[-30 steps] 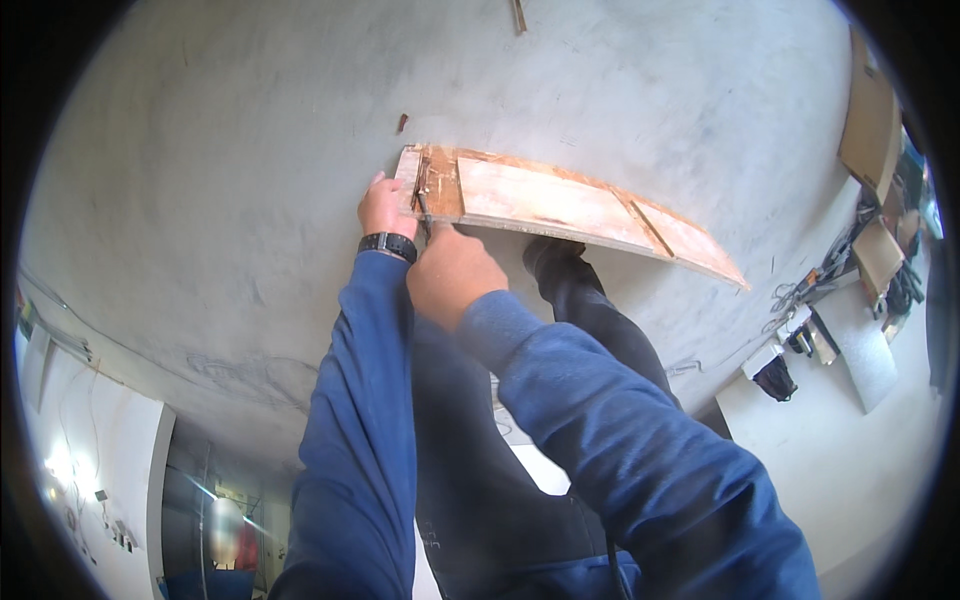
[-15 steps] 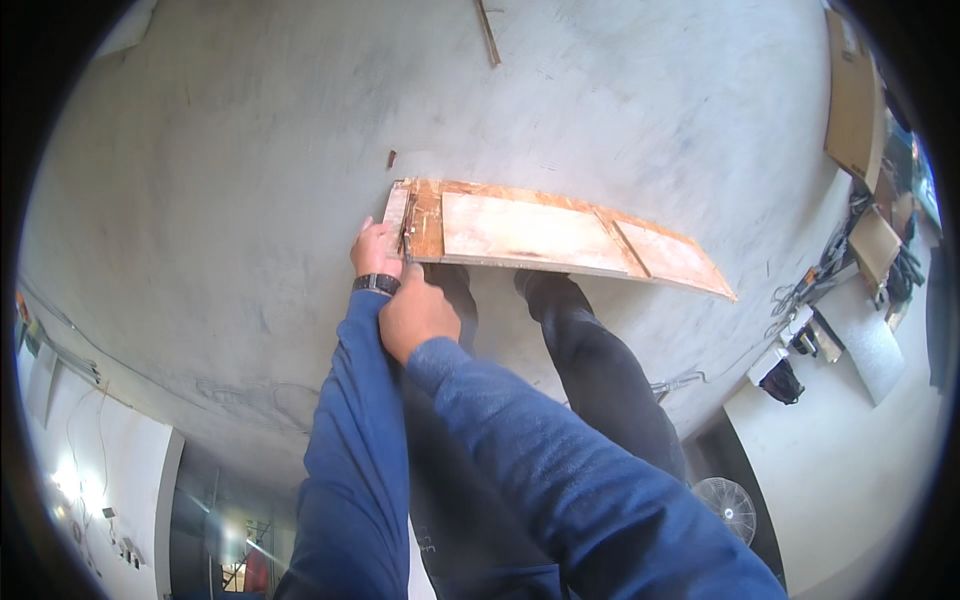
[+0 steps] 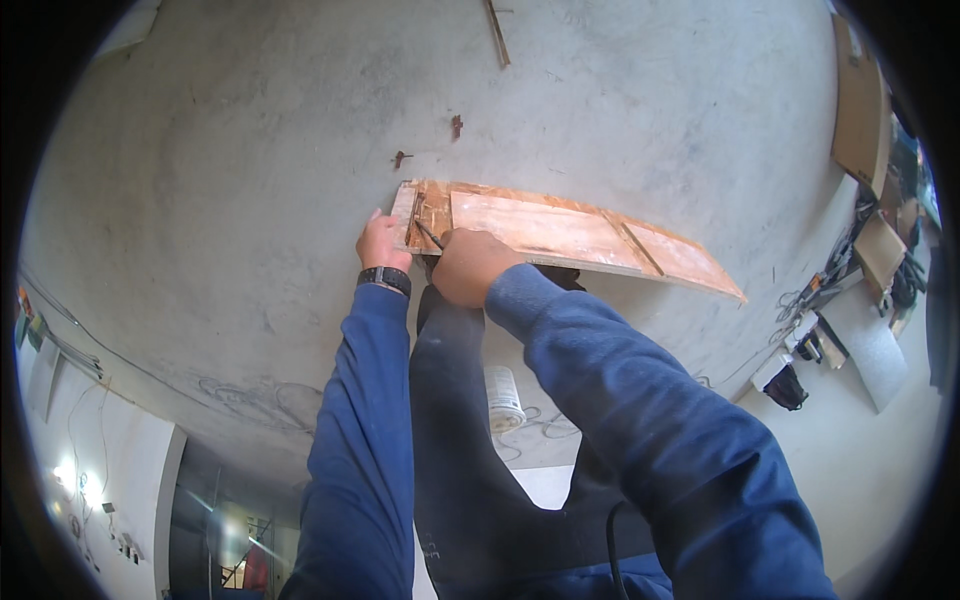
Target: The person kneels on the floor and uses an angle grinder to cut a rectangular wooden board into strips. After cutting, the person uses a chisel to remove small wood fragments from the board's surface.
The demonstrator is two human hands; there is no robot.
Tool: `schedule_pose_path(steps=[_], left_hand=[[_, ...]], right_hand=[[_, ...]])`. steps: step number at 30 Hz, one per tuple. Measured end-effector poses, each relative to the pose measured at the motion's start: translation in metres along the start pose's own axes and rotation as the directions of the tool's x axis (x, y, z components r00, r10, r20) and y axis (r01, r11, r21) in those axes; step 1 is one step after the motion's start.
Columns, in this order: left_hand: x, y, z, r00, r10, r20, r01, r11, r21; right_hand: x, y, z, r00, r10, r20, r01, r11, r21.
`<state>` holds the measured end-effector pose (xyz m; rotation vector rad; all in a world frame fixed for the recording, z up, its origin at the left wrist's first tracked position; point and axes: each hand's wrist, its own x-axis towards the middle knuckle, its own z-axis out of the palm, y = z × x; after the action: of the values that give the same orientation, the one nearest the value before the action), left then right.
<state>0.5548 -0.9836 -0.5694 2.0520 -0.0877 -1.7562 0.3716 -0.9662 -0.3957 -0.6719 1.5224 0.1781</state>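
Note:
A long wooden board (image 3: 535,225), with pale panels and rough orange-brown strips, sits across my view. My left hand (image 3: 383,242) grips its left end, fingers curled at the edge. In my right fist (image 3: 470,263) is a thin dark tool (image 3: 430,236), angled up-left into a narrow slot near that end. Whether it is a screwdriver or a bar, I cannot tell. Small rust-brown pieces (image 3: 457,126) lie on the grey floor (image 3: 250,170) beyond the board. My dark-trousered legs are below it.
A narrow wood strip (image 3: 497,30) lies far ahead. A white bucket (image 3: 505,400) stands by my legs. Cardboard (image 3: 857,110), cables and panels line the right side. Wires (image 3: 90,360) run along the left, near a white wall (image 3: 120,480).
My right hand has moved up and right since half a second ago, tilting the tool across the board's end. A second rust-brown piece now shows beyond the board. My legs have shifted.

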Motion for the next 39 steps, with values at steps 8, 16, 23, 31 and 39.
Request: schedule_pose_path(steps=[8, 16, 23, 31, 39], left_hand=[[0.003, -0.001, -0.002, 1.000, -0.009, -0.005, 0.009, 0.998, 0.063], [-0.001, -0.001, 0.003, 1.000, -0.017, 0.008, 0.018, 0.999, -0.039], [0.003, -0.002, 0.003, 0.999, -0.007, -0.031, 0.006, 0.999, -0.042], [-0.009, 0.003, 0.006, 0.998, -0.045, -0.031, 0.044, 0.998, -0.056], [-0.008, 0.003, 0.003, 1.000, -0.015, -0.022, 0.015, 0.999, 0.038]], right_hand=[[0.005, -0.016, 0.016, 0.991, 0.131, 0.001, -0.130, 0.989, 0.070], [0.033, -0.009, 0.043, 0.964, 0.230, -0.134, -0.202, 0.960, 0.192], [0.008, 0.009, 0.000, 0.999, -0.029, 0.028, 0.031, 0.995, -0.091], [0.023, -0.017, -0.011, 0.997, -0.015, 0.078, 0.026, 0.988, -0.152], [0.028, -0.025, 0.025, 0.983, 0.177, -0.052, -0.171, 0.980, 0.101]])
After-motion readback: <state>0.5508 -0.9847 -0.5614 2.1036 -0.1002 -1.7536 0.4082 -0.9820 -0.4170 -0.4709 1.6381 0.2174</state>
